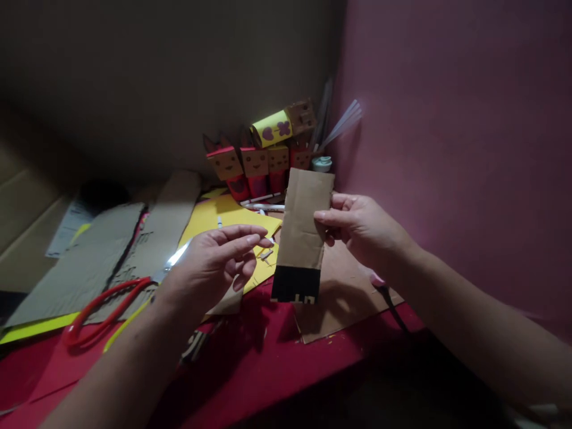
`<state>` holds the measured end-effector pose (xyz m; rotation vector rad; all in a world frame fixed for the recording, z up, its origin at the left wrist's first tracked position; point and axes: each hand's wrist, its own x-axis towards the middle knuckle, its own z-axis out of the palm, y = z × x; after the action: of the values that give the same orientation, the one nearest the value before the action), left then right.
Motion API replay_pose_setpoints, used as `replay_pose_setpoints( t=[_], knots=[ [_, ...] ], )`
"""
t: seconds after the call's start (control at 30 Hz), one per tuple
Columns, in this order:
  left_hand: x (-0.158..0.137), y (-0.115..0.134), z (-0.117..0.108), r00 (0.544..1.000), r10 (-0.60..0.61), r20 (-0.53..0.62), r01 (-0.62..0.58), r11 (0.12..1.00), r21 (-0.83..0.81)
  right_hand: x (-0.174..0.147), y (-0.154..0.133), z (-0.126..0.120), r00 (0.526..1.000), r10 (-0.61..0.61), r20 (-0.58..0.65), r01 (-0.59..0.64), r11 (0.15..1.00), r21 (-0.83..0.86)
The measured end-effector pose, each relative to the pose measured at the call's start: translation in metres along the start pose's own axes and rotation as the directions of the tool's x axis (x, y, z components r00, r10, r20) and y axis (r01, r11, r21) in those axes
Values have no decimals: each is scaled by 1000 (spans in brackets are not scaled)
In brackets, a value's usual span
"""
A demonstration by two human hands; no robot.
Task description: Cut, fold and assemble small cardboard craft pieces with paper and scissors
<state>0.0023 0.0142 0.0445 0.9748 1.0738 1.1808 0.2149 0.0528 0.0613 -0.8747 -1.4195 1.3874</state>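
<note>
A strip of brown cardboard (304, 220) with a black printed band at its lower end is held up in front of me. My right hand (353, 220) pinches its right edge, the thumb on the near face and the fingers behind. To the left of the strip hovers my left hand (230, 253), fingers loosely bent and apart, with nothing visible in it and not touching the cardboard. Large scissors with red handles (100, 310) lie beside my left wrist, their blades partly hidden by it.
Several cardboard animal figures (226, 164) stand at the back; one with a yellow body (274, 128) lies across them. Yellow paper (214, 214), white markers (268, 207) and a flat cardboard sheet (348, 292) cover the red table (250, 369). Larger cardboard pieces (84, 262) lie left. A pink wall (456, 149) stands right.
</note>
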Motion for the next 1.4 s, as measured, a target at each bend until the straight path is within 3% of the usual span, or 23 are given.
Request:
replay_pose_setpoints(
  t=[0.17,0.37,0.9,1.03,1.17,1.27,1.4],
  knots=[
    [0,2,-7,999,29,-31,-29,1000,5,15,-3,5,998,64,-6,-63,994,88],
    [2,-3,-12,1000,8,-10,-7,998,54,23,9,10,988,134,71,-142,982,125],
    [3,-4,-11,990,137,-17,-137,991,-8,26,15,21,976,132,172,-154,981,119],
    [0,-3,-8,970,244,-11,-244,970,3,21,10,25,988,21,153,-37,994,101],
    [-5,-3,-2,919,393,-9,-391,916,86,9,1,29,986,-138,89,136,990,34],
    [-8,-6,1,894,447,-4,-443,886,136,-2,2,27,958,-277,81,281,959,-42],
    [-8,-12,7,899,438,-7,-430,886,175,-12,17,20,913,-402,72,408,889,-209]
  ],
)
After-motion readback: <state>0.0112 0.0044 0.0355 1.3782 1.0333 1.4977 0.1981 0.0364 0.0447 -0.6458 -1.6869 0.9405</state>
